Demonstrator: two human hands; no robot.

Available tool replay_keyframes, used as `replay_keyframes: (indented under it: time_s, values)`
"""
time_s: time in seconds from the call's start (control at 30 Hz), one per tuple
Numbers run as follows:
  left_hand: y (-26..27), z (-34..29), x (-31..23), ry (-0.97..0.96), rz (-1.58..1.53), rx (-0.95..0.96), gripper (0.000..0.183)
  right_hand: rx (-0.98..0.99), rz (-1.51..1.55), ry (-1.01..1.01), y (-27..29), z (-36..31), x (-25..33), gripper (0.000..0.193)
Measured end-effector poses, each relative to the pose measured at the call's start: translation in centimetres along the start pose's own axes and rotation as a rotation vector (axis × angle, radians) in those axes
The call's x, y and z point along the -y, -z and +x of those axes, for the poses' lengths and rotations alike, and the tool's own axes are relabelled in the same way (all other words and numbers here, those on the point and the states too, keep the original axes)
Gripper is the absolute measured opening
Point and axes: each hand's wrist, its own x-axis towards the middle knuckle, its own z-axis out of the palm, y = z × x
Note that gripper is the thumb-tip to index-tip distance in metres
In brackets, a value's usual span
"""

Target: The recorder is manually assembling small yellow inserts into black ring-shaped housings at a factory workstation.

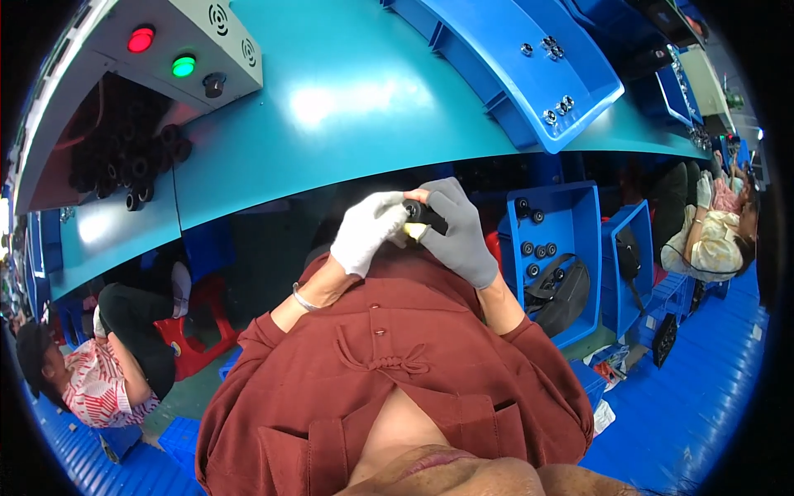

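In front of my body, just off the table's near edge, both gloved hands meet around a small black wheel (412, 211). My left hand (366, 233), in a white glove, is closed with its fingertips on the wheel's left side. A grey-and-white glove covers my right hand (460, 233), which curls round the other side. Bare or yellowish fingertips show at the glove's ends. Part of the wheel is hidden by the fingers, and its lower side is too dark to make out.
A green table (331, 140) curves ahead. On it stand a blue tray (529, 91) with shiny bearing-like parts and a control box (190, 41) with red and green lamps, beside piled black rings (132, 165). At right, a blue bin (594, 256) holds black wheels and a bag. Co-workers sit both sides.
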Motion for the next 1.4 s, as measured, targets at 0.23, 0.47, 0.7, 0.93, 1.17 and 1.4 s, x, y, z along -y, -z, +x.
replay_keyframes:
  time_s: [0.23,0.47,0.7,0.93,1.17,1.4]
  values:
    - [-0.3,0.6,0.6,-0.204,0.325,-0.093,0.028,-0.025,-0.123,0.036,-1.3,0.2,0.9,0.043]
    - [0.6,0.7,0.6,0.000,0.267,0.067,0.027,-0.037,-0.213,0.074,-1.3,-0.1,0.1,0.048]
    - [-0.4,0.8,1.5,0.116,-0.696,0.283,0.032,-0.086,-0.103,0.030,-1.8,-0.1,0.0,0.044]
    - [0.7,1.4,3.0,0.153,-0.840,0.369,0.040,-0.133,-0.052,0.035,-1.8,0.4,0.4,0.041]
    - [-0.2,1.3,2.0,0.291,-0.974,0.354,0.042,-0.125,-0.081,0.045,-1.3,0.3,-0.1,0.041]
    - [0.2,1.1,2.3,-0.012,-0.409,0.025,0.037,-0.115,0.334,-0.268,-2.0,-1.1,0.2,0.045]
